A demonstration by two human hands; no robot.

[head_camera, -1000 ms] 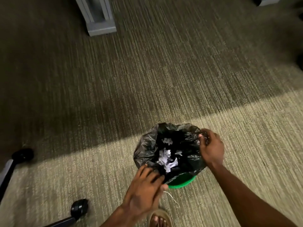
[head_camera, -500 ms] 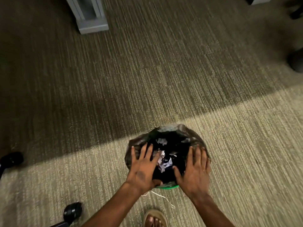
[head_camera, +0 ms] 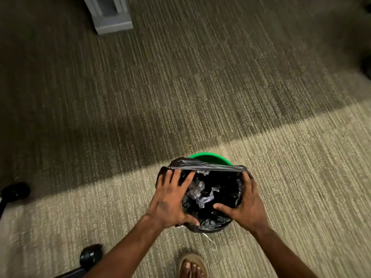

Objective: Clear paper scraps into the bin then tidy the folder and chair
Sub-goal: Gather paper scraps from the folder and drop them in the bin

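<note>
A small green bin (head_camera: 210, 157) stands on the carpet, lined with a black plastic bag (head_camera: 208, 225). Crumpled white paper scraps (head_camera: 198, 194) lie inside the bag. My left hand (head_camera: 170, 201) grips the bag's left rim with fingers spread over it. On the right rim, my right hand (head_camera: 247, 207) holds the bag with its thumb inside the opening. The bag's far edge is pulled off the bin, so the green rim shows behind it. No folder is in view.
Two black chair castors (head_camera: 90, 255) (head_camera: 16, 190) and part of a chair leg sit at the lower left. A grey furniture foot (head_camera: 112, 21) stands at the top. My sandalled foot (head_camera: 191, 265) is just below the bin. A thin string (head_camera: 210, 240) lies on the carpet.
Both hands went from picking at the bag's rim to pressing on it from either side. The bag's far edge has come toward me, uncovering the green rim behind.
</note>
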